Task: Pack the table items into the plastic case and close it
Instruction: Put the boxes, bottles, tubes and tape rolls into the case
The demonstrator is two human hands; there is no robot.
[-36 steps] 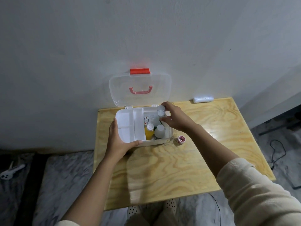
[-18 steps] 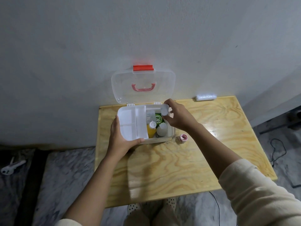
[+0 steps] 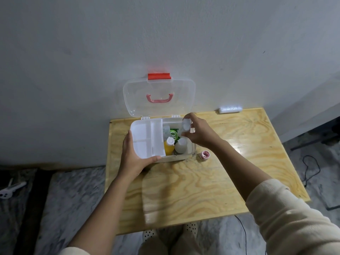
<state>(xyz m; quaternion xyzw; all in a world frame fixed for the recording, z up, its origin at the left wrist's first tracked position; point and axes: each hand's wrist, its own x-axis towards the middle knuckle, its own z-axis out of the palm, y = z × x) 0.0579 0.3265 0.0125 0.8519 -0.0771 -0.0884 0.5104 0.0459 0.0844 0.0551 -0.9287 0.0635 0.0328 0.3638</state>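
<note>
The clear plastic case [image 3: 181, 157] stands open at the table's back, its lid [image 3: 159, 96] with red latch and pink handle leaning on the wall. My left hand [image 3: 134, 157] grips the white divided tray [image 3: 148, 138] over the case's left half. Inside on the right are a yellow bottle [image 3: 169, 147], a white bottle [image 3: 181, 146] and a green packet [image 3: 173, 134]. My right hand [image 3: 199, 132] holds a small clear white-capped bottle [image 3: 185, 126] above the case's right rear corner. A small pink tape roll [image 3: 204, 155] lies on the table just right of the case.
The plywood table [image 3: 211, 181] stands against a white wall. A white light bar [image 3: 230, 109] lies along the back edge at the right. Cables run over the marble floor at the right. My feet show below the table's front edge.
My right hand has lifted the small bottle slightly up and back over the case's right side. The view has shifted a little; my left hand still holds the tray.
</note>
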